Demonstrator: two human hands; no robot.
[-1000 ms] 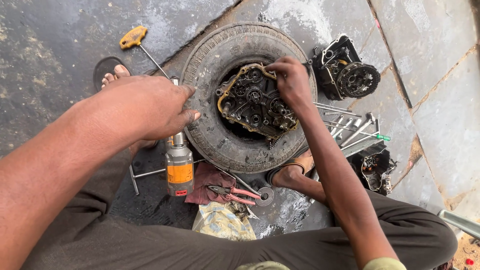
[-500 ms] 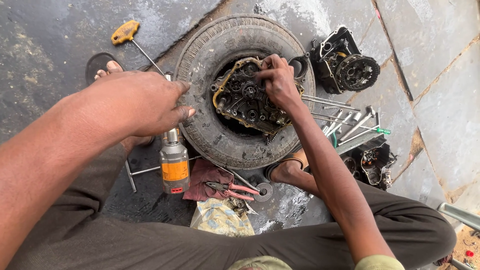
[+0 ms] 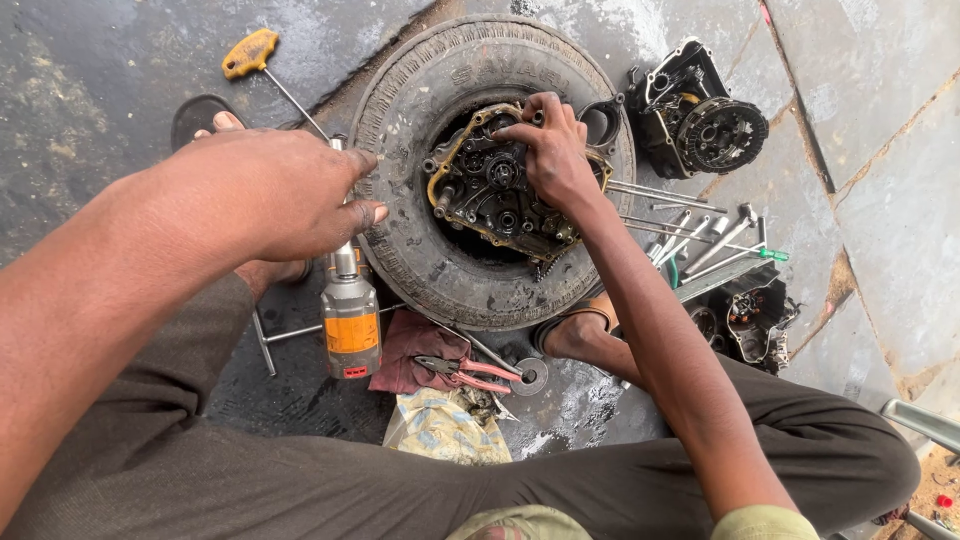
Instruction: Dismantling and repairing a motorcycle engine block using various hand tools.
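- Down on the wet stone floor (image 3: pixel 880 90): a worn tyre (image 3: pixel 400 240) lying flat, an oily engine case (image 3: pixel 480 190) with a yellowish gasket edge nested in its centre hole.
- Right hand (image 3: pixel 555 150) on top of the engine case, fingers curled down onto the far upper edge, seemingly pinching a small part; too hidden to tell which.
- Left hand (image 3: pixel 285 190) raised near the camera, loosely curled, holding nothing visible, fingertips above the tyre's left rim.
- Just below the left hand: an orange and grey power driver (image 3: pixel 350 315), lying beside the tyre.
- Yellow-handled T-wrench (image 3: pixel 250 52) further up, its shaft slanting toward the tyre.
- Red-handled pliers (image 3: pixel 465 372) on a dark red rag (image 3: pixel 415 350), just below the tyre, a crumpled plastic bag (image 3: pixel 445 428) nearer the legs.
- Right of the tyre: a second engine half with a round clutch (image 3: pixel 700 115), and a loose spread of long bolts and tools (image 3: pixel 700 235).
- Bare feet in sandals either side of the tyre, dark trousers across the bottom.
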